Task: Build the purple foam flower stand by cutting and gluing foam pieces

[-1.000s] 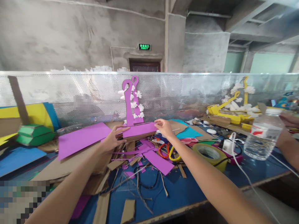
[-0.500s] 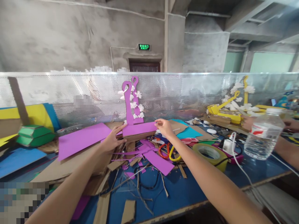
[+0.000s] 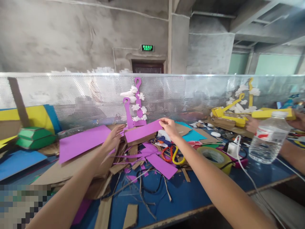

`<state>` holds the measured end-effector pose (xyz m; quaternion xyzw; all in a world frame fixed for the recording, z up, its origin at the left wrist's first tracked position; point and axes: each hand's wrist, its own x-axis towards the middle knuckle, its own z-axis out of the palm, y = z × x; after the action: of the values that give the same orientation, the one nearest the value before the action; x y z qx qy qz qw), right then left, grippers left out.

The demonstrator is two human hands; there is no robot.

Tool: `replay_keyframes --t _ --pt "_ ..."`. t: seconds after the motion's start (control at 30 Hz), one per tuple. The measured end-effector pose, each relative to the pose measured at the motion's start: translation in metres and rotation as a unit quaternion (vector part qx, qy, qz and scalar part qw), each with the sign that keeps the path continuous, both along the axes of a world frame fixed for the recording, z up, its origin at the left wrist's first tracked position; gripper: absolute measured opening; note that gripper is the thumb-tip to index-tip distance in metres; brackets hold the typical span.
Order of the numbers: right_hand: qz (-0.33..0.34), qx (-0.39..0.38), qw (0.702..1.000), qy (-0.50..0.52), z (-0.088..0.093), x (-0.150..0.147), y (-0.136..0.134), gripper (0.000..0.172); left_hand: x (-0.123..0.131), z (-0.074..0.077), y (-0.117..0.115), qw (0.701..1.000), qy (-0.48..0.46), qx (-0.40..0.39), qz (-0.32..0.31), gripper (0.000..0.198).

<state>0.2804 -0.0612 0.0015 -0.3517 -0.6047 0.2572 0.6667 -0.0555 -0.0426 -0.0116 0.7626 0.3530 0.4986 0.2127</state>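
A purple cardboard model (image 3: 140, 130) stands at the middle of the blue table (image 3: 190, 194): a flat purple base with two upright hooked posts (image 3: 133, 105) carrying white paper flowers. My right hand (image 3: 168, 126) pinches the base's right corner and holds that end raised, so the model tilts left. My left hand (image 3: 113, 140) rests at the base's left end with its fingers stretched out against the cardboard.
A loose purple sheet (image 3: 83, 141) and cardboard scraps (image 3: 105, 178) lie left of the model. Scissors (image 3: 171, 154), a tape roll (image 3: 213, 156), a charger with white cable (image 3: 232, 148) and a water bottle (image 3: 269, 138) sit right. Another person's hands (image 3: 297, 121) hold a yellow model (image 3: 238, 111). A perforated metal screen (image 3: 190, 92) backs the table.
My right hand has lifted the right end of the purple base, tilting the model and its posts to the left. The other person has raised a yellow strip at far right.
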Motion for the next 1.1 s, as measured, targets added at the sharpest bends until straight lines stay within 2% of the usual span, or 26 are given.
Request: replay_keyframes --t 0.1,0.2,0.27,0.4,0.47,0.57,0.6,0.67,0.73,0.83,0.9,0.97,1.0,1.1 --pt "0.011 0.006 1.0 -0.009 0.006 -0.002 -0.008 0.035 0.008 0.019 -0.021 0.998 -0.043 0.022 0.026 0.041" --pt "0.03 0.015 0.998 -0.061 0.01 -0.007 -0.018 0.039 0.019 0.037 -0.048 0.998 -0.029 -0.03 -0.042 0.048" --pt "0.042 0.028 0.995 -0.082 0.012 -0.011 -0.023 0.038 0.027 0.044 -0.063 0.996 0.03 -0.048 -0.072 0.05" --pt "0.049 0.055 0.992 -0.106 0.011 -0.018 -0.026 0.034 0.038 0.044 -0.072 0.981 0.15 -0.057 -0.112 0.039" --pt "0.036 0.058 0.99 -0.121 0.012 -0.016 -0.025 0.035 0.039 0.04 -0.068 0.98 0.152 -0.062 -0.109 0.035" --pt "-0.02 0.051 0.979 -0.194 0.015 -0.006 -0.028 0.029 0.035 0.035 -0.058 0.992 0.103 -0.047 -0.048 0.037" --pt "-0.047 0.041 0.967 -0.248 0.015 -0.002 -0.03 0.023 0.032 0.034 -0.054 0.995 0.079 -0.053 -0.029 0.04" --pt "-0.101 0.004 0.923 -0.371 0.016 0.006 -0.036 0.015 0.029 0.031 -0.048 0.996 0.021 -0.087 -0.012 0.044" --pt "-0.132 -0.051 0.874 -0.464 0.014 0.012 -0.043 0.019 0.027 0.028 -0.042 0.993 -0.03 -0.113 -0.003 0.041" --pt "-0.113 -0.202 0.812 -0.535 0.005 0.018 -0.045 0.029 0.026 0.024 -0.036 0.992 -0.068 -0.099 0.023 0.038" --pt "-0.082 -0.342 0.749 -0.561 -0.005 0.021 -0.04 0.033 0.026 0.021 -0.034 0.993 -0.075 -0.083 0.028 0.04" --pt "-0.062 -0.418 0.695 -0.582 -0.016 0.025 -0.031 0.035 0.026 0.02 -0.032 0.994 -0.074 -0.078 0.026 0.042" --pt "-0.053 -0.409 0.702 -0.58 -0.022 0.027 -0.026 0.036 0.026 0.019 -0.032 0.994 -0.072 -0.081 0.024 0.043" --pt "-0.102 -0.299 0.805 -0.503 -0.038 0.028 -0.014 0.036 0.026 0.016 -0.03 0.992 -0.073 -0.098 0.015 0.044"
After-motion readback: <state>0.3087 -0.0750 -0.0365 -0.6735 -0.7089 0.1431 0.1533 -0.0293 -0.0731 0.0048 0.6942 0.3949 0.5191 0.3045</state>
